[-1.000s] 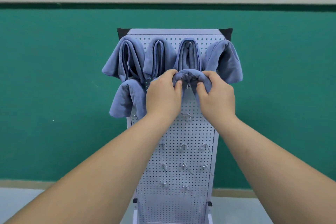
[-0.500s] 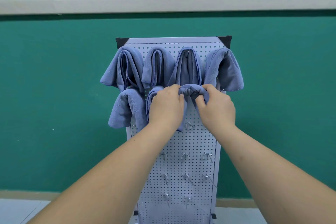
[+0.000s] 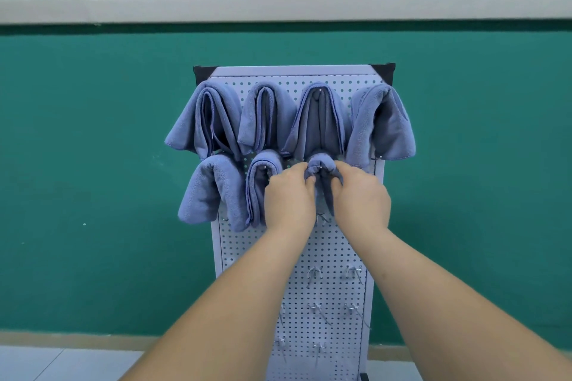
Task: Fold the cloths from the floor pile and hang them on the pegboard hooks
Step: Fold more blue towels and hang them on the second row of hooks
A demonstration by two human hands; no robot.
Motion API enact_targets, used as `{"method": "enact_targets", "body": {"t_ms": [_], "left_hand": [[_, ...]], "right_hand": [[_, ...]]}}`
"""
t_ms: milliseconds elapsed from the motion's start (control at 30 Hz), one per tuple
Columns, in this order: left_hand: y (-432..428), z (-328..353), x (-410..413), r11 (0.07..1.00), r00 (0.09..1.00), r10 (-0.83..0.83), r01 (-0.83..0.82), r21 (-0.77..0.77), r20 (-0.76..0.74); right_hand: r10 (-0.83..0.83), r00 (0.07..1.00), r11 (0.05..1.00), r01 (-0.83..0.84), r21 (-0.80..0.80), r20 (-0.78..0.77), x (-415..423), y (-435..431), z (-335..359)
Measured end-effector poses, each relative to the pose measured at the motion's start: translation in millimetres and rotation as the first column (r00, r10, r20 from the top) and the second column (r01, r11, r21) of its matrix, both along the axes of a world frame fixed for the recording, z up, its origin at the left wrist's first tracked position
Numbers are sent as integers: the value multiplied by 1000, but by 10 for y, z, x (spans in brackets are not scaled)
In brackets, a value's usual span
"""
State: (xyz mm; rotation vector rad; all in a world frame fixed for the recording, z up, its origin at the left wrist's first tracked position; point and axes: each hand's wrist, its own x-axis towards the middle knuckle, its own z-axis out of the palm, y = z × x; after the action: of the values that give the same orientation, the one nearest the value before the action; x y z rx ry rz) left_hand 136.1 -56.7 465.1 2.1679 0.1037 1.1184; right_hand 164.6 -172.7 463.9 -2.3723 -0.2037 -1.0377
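Between the left hand (image 3: pixel 289 195) and the right hand (image 3: pixel 360 198), each pinching one side with curled fingers, a folded blue cloth (image 3: pixel 321 164) drapes against the pegboard (image 3: pixel 328 250), over a hook that the fold hides. Released off-centre, the soft, plush fold would likely slip off or fall open. Just left of the left hand hang two more cloths (image 3: pixel 216 189). Above both hands hang four others (image 3: pixel 266 114).

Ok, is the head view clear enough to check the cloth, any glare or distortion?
Head view: soft even light, no glare; the cloth gripped by the left hand and right hand is sharp; the wide lens tapers the pegboard downward.
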Motion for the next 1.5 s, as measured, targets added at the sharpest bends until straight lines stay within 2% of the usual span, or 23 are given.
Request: {"method": "enact_targets", "body": {"t_ms": [167, 400, 533, 733, 833, 933, 1167, 1300, 1400, 1500], "left_hand": [[39, -101, 48, 989, 991, -74, 88, -121, 115], [12, -300, 65, 979, 991, -109, 121, -166, 82], [-47, -373, -38, 953, 984, -156, 173, -250, 85], [-45, -685, -223, 904, 958, -239, 280, -323, 161], [-11, -809, -338, 879, 956, -249, 291, -378, 158], [37, -985, -492, 881, 955, -267, 296, -370, 129], [103, -1781, -899, 899, 933, -341, 289, -328, -112], [168, -2387, -1101, 908, 869, -392, 311, -280, -303], [249, -2868, -1214, 909, 772, -412, 311, -278, -484], [379, -3328, -1301, 918, 622, -392, 315, -243, -678]], "right_hand": [[44, 999, 998, -43, 43, -17, 68, -17, -68], [85, 995, 996, -83, 36, -56, 5, -32, -245], [127, 990, 991, -123, 57, -59, -58, -38, -337], [218, 973, 969, -206, 137, -76, -240, -96, -567], [219, 975, 965, -211, 154, -36, -387, -175, -698], [203, 979, 968, -203, 145, 13, -579, -261, -883], [231, 972, 963, -223, 150, -40, -1016, -428, -1769], [242, 945, 967, -215, 138, -221, -1194, -500, -2490], [249, 852, 968, -238, 84, -461, -1275, -553, -2986], [209, 655, 947, -320, -16, -726, -1291, -635, -3438]]}}
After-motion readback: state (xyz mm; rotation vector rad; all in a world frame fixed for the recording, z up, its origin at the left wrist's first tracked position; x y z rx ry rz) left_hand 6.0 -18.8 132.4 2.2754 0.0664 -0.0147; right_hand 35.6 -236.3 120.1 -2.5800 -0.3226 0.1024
